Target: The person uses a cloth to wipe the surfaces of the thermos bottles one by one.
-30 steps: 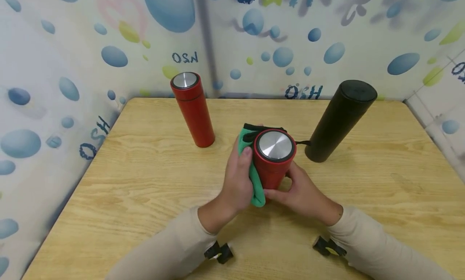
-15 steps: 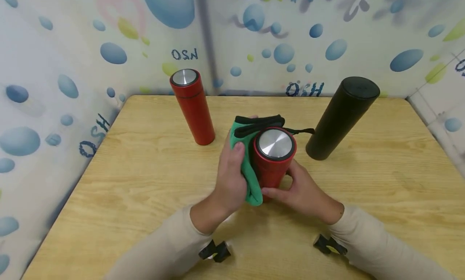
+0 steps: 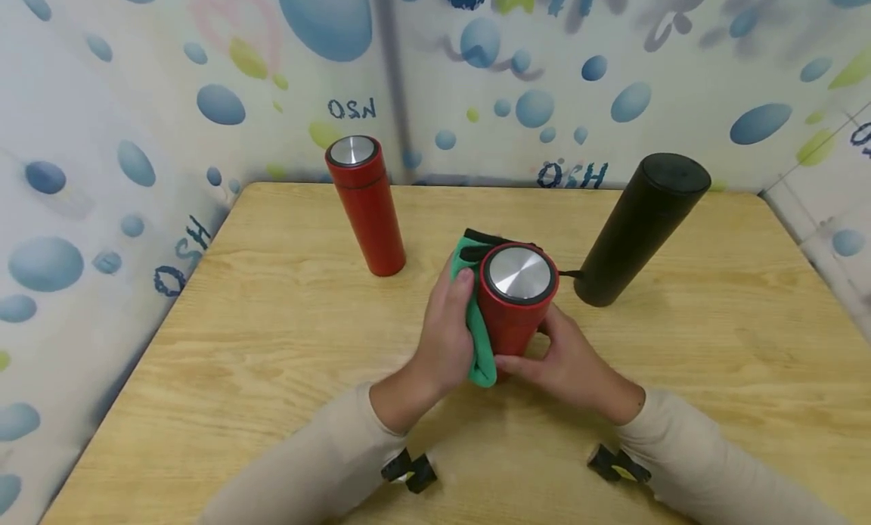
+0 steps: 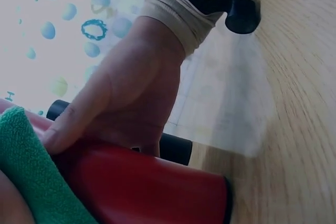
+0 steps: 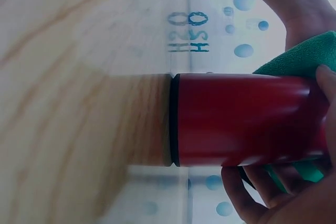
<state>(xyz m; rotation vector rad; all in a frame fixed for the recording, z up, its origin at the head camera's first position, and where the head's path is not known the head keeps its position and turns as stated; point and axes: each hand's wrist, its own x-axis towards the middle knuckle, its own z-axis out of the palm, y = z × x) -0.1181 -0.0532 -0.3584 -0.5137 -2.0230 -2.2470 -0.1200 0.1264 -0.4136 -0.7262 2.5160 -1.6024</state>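
A red thermos flask (image 3: 513, 328) with a brushed metal lid top stands upright at the middle of the table, its base on the wood in the right wrist view. My right hand (image 3: 571, 366) grips its lower side, thumb in front and fingers round the far side. Against its left side my left hand (image 3: 445, 336) holds a folded green cloth (image 3: 481, 351) with black edging, the thumb lying on the cloth. Part of the cloth passes behind the flask, and a thin black strap (image 3: 568, 273) sticks out on the right. Most left fingers are hidden.
Another red thermos flask (image 3: 370, 222) stands at the back left of the wooden table (image 3: 238, 343). A black cylindrical flask (image 3: 640, 234) stands at the back right, near the strap's end. Behind the table rises a wall (image 3: 435, 79) with blue spots.
My left hand and the cloth slid left and away round the flask half a second ago, and are now back to the right. The right hand keeps its hold on the flask.
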